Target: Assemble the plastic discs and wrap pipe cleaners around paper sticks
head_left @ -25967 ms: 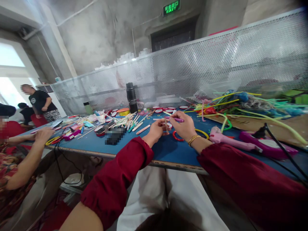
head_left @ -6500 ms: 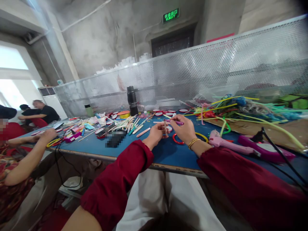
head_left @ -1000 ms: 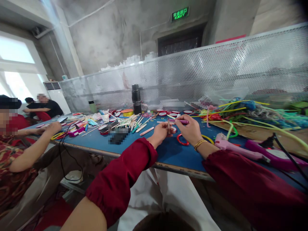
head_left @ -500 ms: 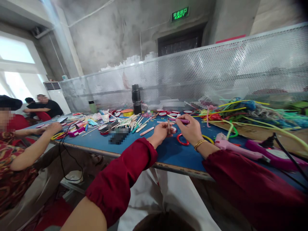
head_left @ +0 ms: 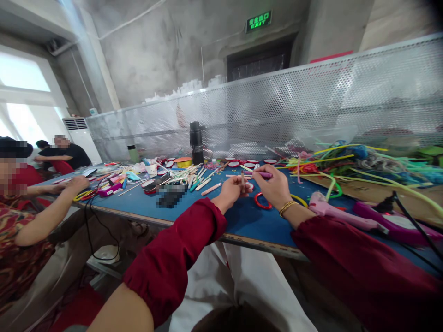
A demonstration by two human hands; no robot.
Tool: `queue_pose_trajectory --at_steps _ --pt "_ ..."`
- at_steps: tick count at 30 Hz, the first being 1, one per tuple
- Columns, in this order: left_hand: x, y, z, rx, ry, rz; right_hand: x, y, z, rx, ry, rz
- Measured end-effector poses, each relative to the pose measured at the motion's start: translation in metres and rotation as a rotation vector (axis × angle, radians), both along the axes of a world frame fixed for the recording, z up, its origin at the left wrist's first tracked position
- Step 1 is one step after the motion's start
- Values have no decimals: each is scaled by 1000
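My left hand (head_left: 231,192) is closed in a pinch on a small upright wooden stick (head_left: 242,180) above the blue table (head_left: 194,210). Close to its right, my right hand (head_left: 272,186) grips a purple marker (head_left: 263,174) held level, its tip pointing left at the stick. A gold bracelet (head_left: 285,208) circles my right wrist. A red ring (head_left: 262,201) and a yellow ring (head_left: 299,199) lie on the table under my right hand. Both arms wear dark red sleeves.
A pink glue gun (head_left: 337,212) and a purple one (head_left: 391,216) with a black cable lie at right. Coloured strips (head_left: 349,161) pile behind them. Craft sticks (head_left: 194,177), a black flask (head_left: 196,143) and a perforated metal screen (head_left: 277,106) stand beyond. Another person's arm (head_left: 48,214) rests at left.
Almost nothing differs over the last second: both hands keep the stick and marker in the same place. The person at the left has shifted slightly.
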State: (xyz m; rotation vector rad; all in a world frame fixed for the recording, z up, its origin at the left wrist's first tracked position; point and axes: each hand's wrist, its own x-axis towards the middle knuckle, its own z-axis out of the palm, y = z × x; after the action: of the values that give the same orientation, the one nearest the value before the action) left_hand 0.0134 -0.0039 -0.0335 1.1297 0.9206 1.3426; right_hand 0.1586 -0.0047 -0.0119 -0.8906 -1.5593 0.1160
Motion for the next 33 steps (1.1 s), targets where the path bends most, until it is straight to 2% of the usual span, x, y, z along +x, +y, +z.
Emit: queue_pose_trajectory --at_steps 33 --pt "0 -3 1 11 14 -20 0 0 1 8 20 -25"
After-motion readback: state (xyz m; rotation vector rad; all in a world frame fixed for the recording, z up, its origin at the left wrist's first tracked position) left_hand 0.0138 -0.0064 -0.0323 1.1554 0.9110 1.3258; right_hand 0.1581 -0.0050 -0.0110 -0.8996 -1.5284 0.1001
